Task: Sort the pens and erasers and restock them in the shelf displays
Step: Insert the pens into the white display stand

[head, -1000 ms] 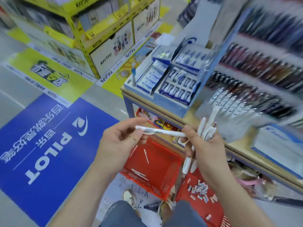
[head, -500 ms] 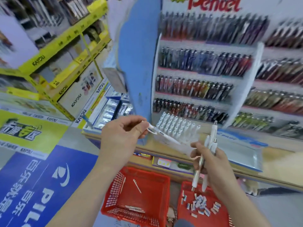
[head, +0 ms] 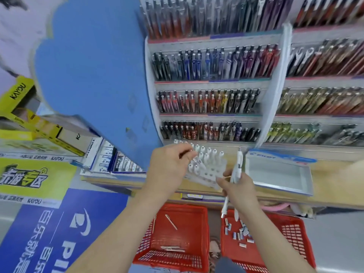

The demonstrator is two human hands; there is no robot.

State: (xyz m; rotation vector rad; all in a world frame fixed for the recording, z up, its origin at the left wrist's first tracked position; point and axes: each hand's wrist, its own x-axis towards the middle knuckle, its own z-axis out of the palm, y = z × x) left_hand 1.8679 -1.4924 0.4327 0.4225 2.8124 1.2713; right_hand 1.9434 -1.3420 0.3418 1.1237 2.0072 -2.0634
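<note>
**One pen at the rack, a fistful waiting**

The shelf displays (head: pixel 212 66) rise packed with dark pens. Below them the counter (head: pixel 334 190) carries a clear rack (head: pixel 211 172), partly filled with upright white pens (head: pixel 208 154). Two red baskets sit on the floor: the left basket (head: pixel 167 257) holds a few stray pens, the right basket (head: pixel 291 233) a scatter of erasers (head: pixel 239 233). The left hand (head: pixel 169 168) pinches a single pen (head: pixel 199 162) right at the rack's holes, fingers curled. The right hand (head: pixel 238 186) is closed round a bundle of white pens (head: pixel 237 166), seemingly above the erasers. I'd worry a crooked entry topples the neighbours, or a slack grip drops a pen among the erasers.
</note>
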